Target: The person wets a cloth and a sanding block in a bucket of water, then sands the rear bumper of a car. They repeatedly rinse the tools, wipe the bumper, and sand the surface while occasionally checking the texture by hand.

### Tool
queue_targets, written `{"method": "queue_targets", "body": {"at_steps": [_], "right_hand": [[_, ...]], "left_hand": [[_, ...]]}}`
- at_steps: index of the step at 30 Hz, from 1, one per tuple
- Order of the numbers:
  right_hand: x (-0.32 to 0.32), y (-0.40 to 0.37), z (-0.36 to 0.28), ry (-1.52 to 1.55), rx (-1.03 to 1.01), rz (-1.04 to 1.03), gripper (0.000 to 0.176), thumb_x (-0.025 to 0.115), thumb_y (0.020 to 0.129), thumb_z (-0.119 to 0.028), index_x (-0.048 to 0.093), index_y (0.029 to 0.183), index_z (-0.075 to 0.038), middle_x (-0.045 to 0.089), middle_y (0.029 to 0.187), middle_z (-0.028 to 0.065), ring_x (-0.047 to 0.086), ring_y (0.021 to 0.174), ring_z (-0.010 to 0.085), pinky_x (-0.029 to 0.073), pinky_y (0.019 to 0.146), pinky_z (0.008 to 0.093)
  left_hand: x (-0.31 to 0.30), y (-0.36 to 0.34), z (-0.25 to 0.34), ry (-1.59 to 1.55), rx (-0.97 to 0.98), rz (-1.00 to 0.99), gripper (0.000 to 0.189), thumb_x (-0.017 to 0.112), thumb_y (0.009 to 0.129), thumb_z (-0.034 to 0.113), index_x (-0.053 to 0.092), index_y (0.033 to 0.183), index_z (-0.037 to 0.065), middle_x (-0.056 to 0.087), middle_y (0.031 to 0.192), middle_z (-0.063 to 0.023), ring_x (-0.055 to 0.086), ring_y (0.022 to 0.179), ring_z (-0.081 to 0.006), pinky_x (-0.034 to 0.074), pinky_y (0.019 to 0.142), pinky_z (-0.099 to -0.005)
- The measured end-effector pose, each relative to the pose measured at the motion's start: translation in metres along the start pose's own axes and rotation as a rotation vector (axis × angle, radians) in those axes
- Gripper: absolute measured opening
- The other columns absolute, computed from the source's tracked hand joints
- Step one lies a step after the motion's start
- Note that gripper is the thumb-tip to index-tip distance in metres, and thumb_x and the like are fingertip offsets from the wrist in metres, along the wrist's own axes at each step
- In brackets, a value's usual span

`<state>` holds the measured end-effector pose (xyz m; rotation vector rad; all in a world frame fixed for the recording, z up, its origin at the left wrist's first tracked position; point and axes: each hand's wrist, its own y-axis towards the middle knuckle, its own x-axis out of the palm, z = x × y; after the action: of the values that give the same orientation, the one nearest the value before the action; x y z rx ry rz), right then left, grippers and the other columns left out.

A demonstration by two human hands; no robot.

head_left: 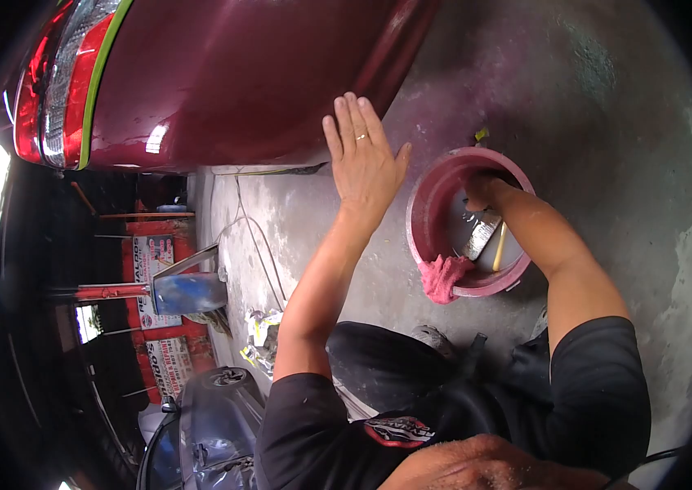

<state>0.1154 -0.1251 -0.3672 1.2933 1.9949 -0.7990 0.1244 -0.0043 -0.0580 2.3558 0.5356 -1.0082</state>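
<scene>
My left hand is stretched out flat, a ring on one finger, its fingertips over the lower edge of a glossy maroon car panel. Whether the palm presses on the paint cannot be made out. Inside a pink bucket on the floor is my right hand, low near the water; its fingers are mostly hidden. Close to it in the bucket lie a silvery flat piece and a pale yellow stick-like handle. A wet pink cloth drapes over the bucket's near rim.
A red tail light edged with green tape borders the panel. A thin hose or cable runs across the concrete floor. Further left are a blue drum-like container, signs and a dark car.
</scene>
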Motion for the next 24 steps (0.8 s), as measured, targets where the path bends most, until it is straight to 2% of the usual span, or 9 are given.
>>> {"method": "queue_targets", "body": {"at_steps": [6, 8, 12, 14, 15, 17, 18, 20, 24], "right_hand": [[0.017, 0.010, 0.008, -0.032, -0.019, -0.059, 0.043, 0.072, 0.079, -0.035, 0.075, 0.107, -0.003, 0.071, 0.115, 0.0187, 0.068, 0.109, 0.0322, 0.051, 0.098, 0.0429], [0.023, 0.015, 0.010, 0.051, 0.047, -0.100, 0.045, 0.074, 0.078, -0.035, 0.074, 0.110, -0.003, 0.071, 0.116, 0.0191, 0.067, 0.111, 0.0319, 0.051, 0.099, 0.0426], [0.047, 0.034, 0.032, 0.051, -0.025, -0.173, 0.047, 0.075, 0.078, -0.035, 0.073, 0.112, -0.003, 0.070, 0.118, 0.0191, 0.067, 0.113, 0.0313, 0.051, 0.099, 0.0419], [0.076, 0.048, 0.047, 0.447, -0.002, -0.112, 0.046, 0.072, 0.079, -0.033, 0.072, 0.115, -0.004, 0.069, 0.120, 0.0182, 0.066, 0.114, 0.0311, 0.051, 0.101, 0.0410], [0.043, 0.032, 0.026, 0.283, 0.039, -0.168, 0.046, 0.071, 0.079, -0.032, 0.072, 0.115, -0.004, 0.069, 0.120, 0.0181, 0.066, 0.114, 0.0311, 0.050, 0.101, 0.0410], [-0.037, -0.009, -0.024, -0.059, 0.091, -0.302, 0.045, 0.069, 0.080, -0.032, 0.072, 0.116, -0.003, 0.069, 0.121, 0.0178, 0.066, 0.115, 0.0312, 0.050, 0.102, 0.0409], [-0.036, -0.009, -0.026, -0.068, 0.093, -0.313, 0.045, 0.069, 0.080, -0.032, 0.072, 0.116, -0.003, 0.069, 0.121, 0.0178, 0.066, 0.115, 0.0312, 0.050, 0.102, 0.0409], [-0.034, -0.008, -0.025, -0.157, 0.060, -0.265, 0.046, 0.067, 0.081, -0.031, 0.071, 0.117, -0.004, 0.069, 0.121, 0.0180, 0.065, 0.116, 0.0313, 0.050, 0.102, 0.0409], [-0.027, -0.008, -0.005, 0.011, 0.013, -0.278, 0.045, 0.066, 0.081, -0.031, 0.071, 0.118, -0.004, 0.069, 0.121, 0.0190, 0.065, 0.116, 0.0314, 0.050, 0.102, 0.0425]], "left_hand": [[-0.009, -0.020, 0.004, -0.034, -0.072, -0.026, 0.095, 0.068, 0.087, 0.047, 0.031, 0.143, -0.021, 0.032, 0.149, -0.0404, 0.025, 0.145, -0.0513, 0.016, 0.118, -0.0611], [-0.012, -0.025, 0.006, -0.044, -0.072, -0.064, 0.095, 0.067, 0.089, 0.046, 0.029, 0.143, -0.022, 0.031, 0.148, -0.0424, 0.024, 0.144, -0.0534, 0.017, 0.118, -0.0621], [-0.019, -0.055, 0.013, -0.122, -0.055, -0.144, 0.095, 0.066, 0.089, 0.047, 0.027, 0.145, -0.020, 0.031, 0.149, -0.0410, 0.025, 0.144, -0.0532, 0.018, 0.117, -0.0619], [-0.015, -0.085, 0.018, -0.365, 0.071, -0.309, 0.094, 0.068, 0.088, 0.047, 0.028, 0.150, -0.011, 0.033, 0.152, -0.0349, 0.028, 0.145, -0.0473, 0.020, 0.119, -0.0581], [-0.012, -0.100, 0.018, -0.374, 0.067, -0.311, 0.094, 0.068, 0.088, 0.047, 0.028, 0.150, -0.011, 0.033, 0.152, -0.0349, 0.028, 0.145, -0.0473, 0.020, 0.119, -0.0581], [-0.004, -0.131, 0.014, -0.627, 0.273, -0.842, 0.093, 0.066, 0.089, 0.051, 0.026, 0.153, -0.003, 0.035, 0.153, -0.0313, 0.035, 0.143, -0.0434, 0.026, 0.119, -0.0539], [0.000, -0.146, 0.013, -0.639, 0.266, -0.840, 0.093, 0.066, 0.089, 0.051, 0.026, 0.153, -0.003, 0.035, 0.153, -0.0313, 0.035, 0.143, -0.0434, 0.026, 0.119, -0.0539], [0.007, -0.167, 0.011, -0.672, 0.226, -1.133, 0.093, 0.063, 0.091, 0.055, 0.025, 0.154, -0.001, 0.038, 0.152, -0.0293, 0.039, 0.141, -0.0420, 0.030, 0.118, -0.0513], [0.007, -0.161, 0.013, -0.849, 0.123, -0.972, 0.092, 0.061, 0.092, 0.055, 0.026, 0.154, -0.002, 0.040, 0.151, -0.0282, 0.040, 0.140, -0.0426, 0.032, 0.117, -0.0508]]}}
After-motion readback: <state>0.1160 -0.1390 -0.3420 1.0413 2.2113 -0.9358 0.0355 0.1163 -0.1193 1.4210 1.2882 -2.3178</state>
